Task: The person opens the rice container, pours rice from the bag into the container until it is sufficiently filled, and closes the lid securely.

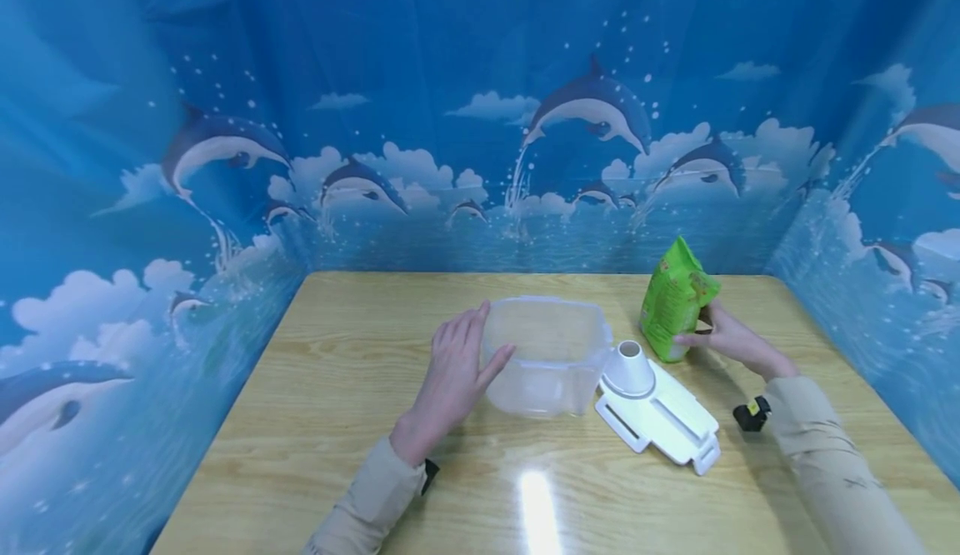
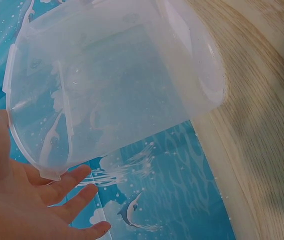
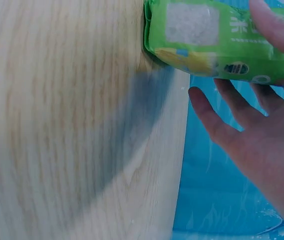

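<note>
Tub stands beside relaxed, unclenched left hand; bag sits within spread right hand. Likely step: bag pickup; next needs firm grip.

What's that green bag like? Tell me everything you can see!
The green bag looks like shiny, soft plastic, plump and filled. One face has a pale, grainy-looking square, white lettering and a yellow picture. Its top has a pointed corner. It stands roughly upright, leaning a little, on the wood-grained table, beyond the white lid. The right hand is at its side, thumb over it; whether it grips firmly, I can't tell.
</note>
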The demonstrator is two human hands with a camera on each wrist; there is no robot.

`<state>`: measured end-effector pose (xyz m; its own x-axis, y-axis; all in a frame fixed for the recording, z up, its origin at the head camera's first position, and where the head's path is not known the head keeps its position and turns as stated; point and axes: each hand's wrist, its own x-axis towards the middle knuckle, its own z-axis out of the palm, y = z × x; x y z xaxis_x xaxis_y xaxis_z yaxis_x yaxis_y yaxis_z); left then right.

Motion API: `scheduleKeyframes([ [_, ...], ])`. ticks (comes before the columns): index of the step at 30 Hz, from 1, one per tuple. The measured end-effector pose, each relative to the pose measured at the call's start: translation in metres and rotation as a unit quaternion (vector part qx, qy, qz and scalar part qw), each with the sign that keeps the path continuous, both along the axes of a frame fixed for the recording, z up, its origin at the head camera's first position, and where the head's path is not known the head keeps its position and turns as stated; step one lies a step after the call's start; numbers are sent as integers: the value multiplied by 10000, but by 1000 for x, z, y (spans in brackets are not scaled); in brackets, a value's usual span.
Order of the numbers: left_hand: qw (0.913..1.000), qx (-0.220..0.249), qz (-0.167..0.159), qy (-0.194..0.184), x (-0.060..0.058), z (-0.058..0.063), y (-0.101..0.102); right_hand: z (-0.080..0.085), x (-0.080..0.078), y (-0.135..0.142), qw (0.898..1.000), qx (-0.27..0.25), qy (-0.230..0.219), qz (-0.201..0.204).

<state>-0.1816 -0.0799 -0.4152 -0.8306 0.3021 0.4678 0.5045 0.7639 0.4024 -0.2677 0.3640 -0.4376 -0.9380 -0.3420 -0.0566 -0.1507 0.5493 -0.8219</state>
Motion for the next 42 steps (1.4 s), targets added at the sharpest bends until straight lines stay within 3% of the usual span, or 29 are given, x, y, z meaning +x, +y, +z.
scheduleKeyframes([
  [9,10000,-24,31,72,1,0,0,-5,7,-11,9987,-77,43,-498],
  [19,10000,-40,56,64,0,-2,-1,-9,16,-22,9913,295,389,-1220],
  [25,9999,-55,45,122,0,-2,-2,-11,13,-18,9929,327,499,-1032],
  [32,9998,-36,49,177,0,-1,-2,-21,8,-10,9985,97,-5,-535],
  [38,9999,-70,13,117,0,-1,-1,-28,5,-4,9974,-19,-214,-693],
  [42,10000,-57,-7,54,0,-1,-1,-29,6,-4,9960,-72,-124,-887],
])
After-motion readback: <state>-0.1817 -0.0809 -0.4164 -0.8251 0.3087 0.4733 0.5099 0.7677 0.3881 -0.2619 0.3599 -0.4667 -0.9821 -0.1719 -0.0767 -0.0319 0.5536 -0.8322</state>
